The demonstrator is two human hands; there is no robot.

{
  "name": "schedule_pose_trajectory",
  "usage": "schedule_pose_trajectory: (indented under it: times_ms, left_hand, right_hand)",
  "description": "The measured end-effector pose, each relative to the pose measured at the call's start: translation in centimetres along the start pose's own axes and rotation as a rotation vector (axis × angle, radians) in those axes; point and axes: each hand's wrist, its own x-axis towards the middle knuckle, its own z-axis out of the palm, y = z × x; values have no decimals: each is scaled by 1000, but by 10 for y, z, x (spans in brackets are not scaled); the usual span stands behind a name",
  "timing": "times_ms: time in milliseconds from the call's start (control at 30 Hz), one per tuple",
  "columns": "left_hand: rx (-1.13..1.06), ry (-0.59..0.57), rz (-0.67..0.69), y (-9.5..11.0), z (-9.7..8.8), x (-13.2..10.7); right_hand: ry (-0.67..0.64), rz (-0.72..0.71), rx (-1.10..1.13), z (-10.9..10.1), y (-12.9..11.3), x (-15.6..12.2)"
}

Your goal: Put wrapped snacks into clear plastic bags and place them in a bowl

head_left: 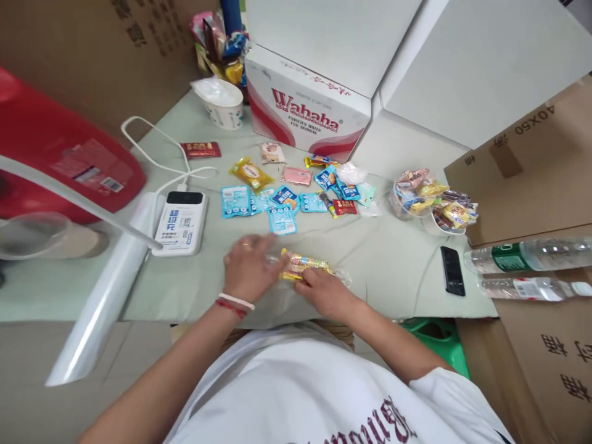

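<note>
A yellow snack packet [304,264] with a colourful printed wrapper lies on the table in front of me. Clear plastic [343,277] shows at its right end. My right hand [326,293] has its fingers curled against the packet's lower right side, gripping it. At the packet's left end is my left hand [252,265], slightly blurred, its fingers apart and the thumb reaching toward the wrapper; whether it touches is unclear. Just beyond, light-blue packets [282,219] lie with a yellow-green packet [252,174], a pink packet [296,176] and red packets [345,207].
A Wahaha carton [305,111] and a paper cup [224,108] stand at the back. To the left are a power bank [180,225] with a cable and a red jug [65,148]. Rightward sit snack-filled bowls [444,230], a phone [452,271] and plastic bottles [550,254].
</note>
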Motion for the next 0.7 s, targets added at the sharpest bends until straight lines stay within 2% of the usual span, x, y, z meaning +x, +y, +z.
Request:
schedule_pose_trajectory:
  times_ms: [33,67,100,133,200,233,300,333,400,533,700]
  left_hand:
    - [57,-125,56,7,4,-2]
    - [94,-203,97,13,9,-5]
    - [114,-234,119,17,14,-10]
    - [123,-225,120,19,19,-15]
    - [123,-168,98,19,26,-22]
    - [122,-137,86,17,29,-24]
    - [117,-97,85,13,32,-26]
    - [116,-89,94,11,33,-25]
    - [120,-85,116,8,34,-24]
    - [148,-91,126,8,32,-22]
    - [146,-98,113,7,31,-20]
  right_hand:
    - [51,-27,60,-3,5,-8]
    - [136,-21,125,-6,15,-20]
    - [257,40,179,-10,30,-35]
    - [406,158,216,-14,50,-53]
    - [802,670,130,-22,102,-93]
    - [921,917,42,-26,132,-114]
    - [904,1209,-61,-32,191,-147]
    - [875,1290,-114,-34,218,-160]
    - [801,1366,-190,-38,263,-174]
    - [756,1379,-232,-49,328,-173]
    - [754,1272,-262,-73,401,-158]
